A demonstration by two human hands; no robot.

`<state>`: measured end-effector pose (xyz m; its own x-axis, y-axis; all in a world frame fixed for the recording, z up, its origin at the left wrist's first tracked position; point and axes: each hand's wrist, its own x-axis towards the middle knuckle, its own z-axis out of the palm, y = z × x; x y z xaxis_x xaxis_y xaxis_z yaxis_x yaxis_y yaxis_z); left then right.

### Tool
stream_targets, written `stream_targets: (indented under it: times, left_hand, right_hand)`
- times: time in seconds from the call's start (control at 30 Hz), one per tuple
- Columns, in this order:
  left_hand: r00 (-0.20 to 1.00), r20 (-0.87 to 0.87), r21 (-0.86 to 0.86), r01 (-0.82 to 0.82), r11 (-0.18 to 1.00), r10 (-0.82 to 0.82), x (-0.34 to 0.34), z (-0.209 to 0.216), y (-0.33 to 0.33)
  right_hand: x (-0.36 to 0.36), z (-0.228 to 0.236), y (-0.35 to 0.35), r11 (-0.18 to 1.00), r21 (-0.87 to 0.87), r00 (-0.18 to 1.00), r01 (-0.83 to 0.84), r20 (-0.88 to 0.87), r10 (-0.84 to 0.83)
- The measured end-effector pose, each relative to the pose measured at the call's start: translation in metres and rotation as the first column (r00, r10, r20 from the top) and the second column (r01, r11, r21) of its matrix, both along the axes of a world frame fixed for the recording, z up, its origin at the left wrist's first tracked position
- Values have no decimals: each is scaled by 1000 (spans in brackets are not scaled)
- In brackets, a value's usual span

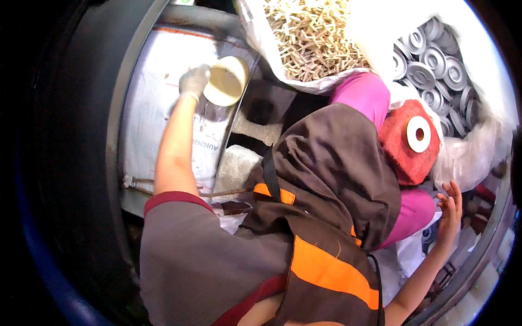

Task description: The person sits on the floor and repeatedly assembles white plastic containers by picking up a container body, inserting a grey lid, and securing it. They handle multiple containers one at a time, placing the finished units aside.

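Observation:
My left hand point(194, 81), in a pale glove, is closed at the side of a round cream-coloured cup point(224, 84) and appears to grip its rim. The cup is tilted over a white printed sack or sheet point(157, 103). At the right my bare right hand point(450, 206) is raised, fingers apart, with nothing visible in it. Close by stands a red, rough-surfaced block point(399, 146) beside my knee. On that block lies a flat white ring point(418, 144) with a hole in its middle.
An open white sack of small tan stick-like pieces point(315, 41) stands ahead. Further right, a plastic bag holds many grey round metal-looking discs point(432, 60). A grey block point(236, 165) lies beside my legs. A dark rail point(122, 81) edges the left side.

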<state>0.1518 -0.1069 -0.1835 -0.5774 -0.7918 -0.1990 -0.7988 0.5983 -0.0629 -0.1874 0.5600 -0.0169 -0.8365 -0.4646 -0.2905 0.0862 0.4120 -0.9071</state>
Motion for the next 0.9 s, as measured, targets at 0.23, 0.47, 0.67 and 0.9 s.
stream_targets:
  times: [0.23, 0.47, 0.67, 0.9]
  left_hand:
    - [779, -515, -135, 339, 931, -359, -78, 196, 61]
    - [281, -503, -521, 656, 546, -818, -146, 279, 212]
    - [180, -983, 160, 793, 588, 26, -200, 270, 251]
    - [255, -748, 439, 882, 169, 612, -271, 153, 333]
  right_hand:
    - [35, 7, -118, 971, -45, 969, -236, 69, 238]
    - [85, 15, -229, 928, -183, 930, -325, -241, 278]
    - [55, -10, -161, 807, -589, 986, 50, -100, -134]
    - [102, -70, -118, 280, -708, 614, 648, 704, 357]
